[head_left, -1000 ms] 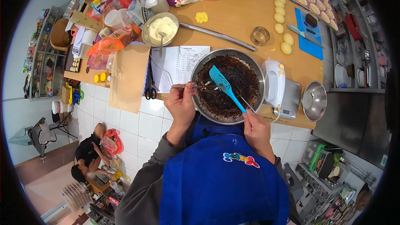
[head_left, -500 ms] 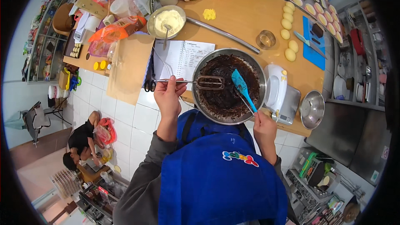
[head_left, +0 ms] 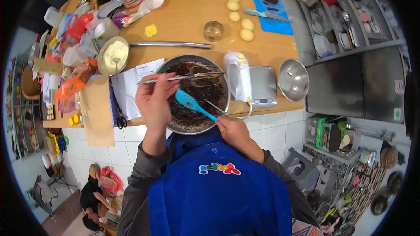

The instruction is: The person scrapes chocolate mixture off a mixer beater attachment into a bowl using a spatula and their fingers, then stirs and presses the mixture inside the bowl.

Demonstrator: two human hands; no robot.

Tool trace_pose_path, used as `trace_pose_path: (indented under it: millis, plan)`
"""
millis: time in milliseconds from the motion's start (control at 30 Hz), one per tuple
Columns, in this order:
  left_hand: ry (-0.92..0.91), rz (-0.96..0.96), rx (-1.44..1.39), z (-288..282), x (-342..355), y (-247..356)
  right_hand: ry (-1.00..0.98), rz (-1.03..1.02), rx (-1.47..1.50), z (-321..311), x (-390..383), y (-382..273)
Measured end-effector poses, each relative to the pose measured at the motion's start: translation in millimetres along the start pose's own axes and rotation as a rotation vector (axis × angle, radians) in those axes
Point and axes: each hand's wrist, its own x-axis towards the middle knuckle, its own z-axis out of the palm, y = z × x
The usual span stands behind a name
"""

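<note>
A metal bowl with thick dark brown batter rests at the table's front edge, against my apron. My left hand is closed round the shaft of a mixer beater, whose looped wires lie over the far part of the bowl, smeared with batter. In my right hand is the handle of a blue spatula, its blade above the batter. A thin metal rod runs from beside my right fingers into the bowl; its far end is hard to make out.
Right of the bowl stand a white hand mixer, a kitchen scale and an empty metal bowl. An open notebook and scissors lie left. Beyond are a metal tube, dough balls and a knife. Another person crouches lower left.
The view has swung right, so the table appears shifted left. My left hand has carried the beater farther over the bowl. The spatula blade now points more to the left.
</note>
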Motion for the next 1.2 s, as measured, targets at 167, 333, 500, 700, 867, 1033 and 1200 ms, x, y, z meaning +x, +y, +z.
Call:
trace_pose_path:
  millis: [167, 333, 500, 700, 867, 1033, 1200]
  plan:
    - [-0.614, -0.006, 0.575, 126, -26, -19, -0.079, -0.048, 0.002, -2, 2, 9]
    - [-1.025, 0.829, 0.708, 219, -83, -143, -0.023, -0.069, 0.202, 12, -12, 41]
    - [-1.232, 0.901, 0.876, 235, -102, -225, -0.129, -0.010, 0.091, -6, -4, 21]
    - [-1.340, 0.765, 1.028, 231, -82, -233, -0.194, -0.008, 0.070, -17, -1, 25]
    - [-1.232, 0.756, 1.134, 232, -93, -251, -0.202, 0.000, 0.079, -21, 1, 25]
    - [-1.205, 0.727, 1.175, 204, -115, -141, -0.220, -0.007, 0.138, -22, 4, 25]
    - [-0.867, 0.861, 0.682, 83, -79, -13, -0.002, -0.016, 0.324, -55, 17, 41]
